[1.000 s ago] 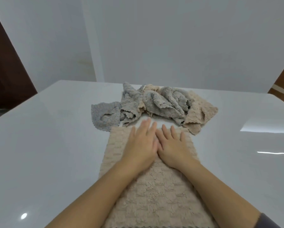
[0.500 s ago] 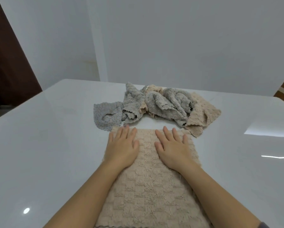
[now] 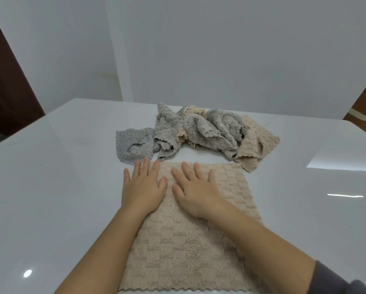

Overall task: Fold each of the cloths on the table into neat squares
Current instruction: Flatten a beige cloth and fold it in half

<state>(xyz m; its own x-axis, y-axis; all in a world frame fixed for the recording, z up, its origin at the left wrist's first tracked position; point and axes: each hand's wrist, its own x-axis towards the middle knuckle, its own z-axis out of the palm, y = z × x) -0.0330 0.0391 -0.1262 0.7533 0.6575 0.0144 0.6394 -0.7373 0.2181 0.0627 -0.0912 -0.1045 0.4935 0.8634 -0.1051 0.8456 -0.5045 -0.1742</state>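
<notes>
A beige waffle-textured cloth (image 3: 177, 257) lies spread flat on the white table (image 3: 50, 198) right in front of me. My left hand (image 3: 142, 187) rests palm down on its far left corner, fingers apart, partly over the cloth's edge. My right hand (image 3: 195, 190) lies flat beside it on the cloth's far middle. Behind the cloth sits a crumpled pile: grey fleecy cloths (image 3: 201, 132), a beige cloth (image 3: 256, 143) at the right, and a small blue-grey cloth (image 3: 133, 145) at the left.
The table's glossy top stretches wide on both sides of the cloths. A white wall (image 3: 220, 49) stands behind the far edge. A dark brown panel (image 3: 5, 85) is at the left, beyond the table.
My hands, side by side at the cloth's far middle a second ago, have slid across it: the left went out to the far left corner, the right followed leftward. The cloth lies flatter.
</notes>
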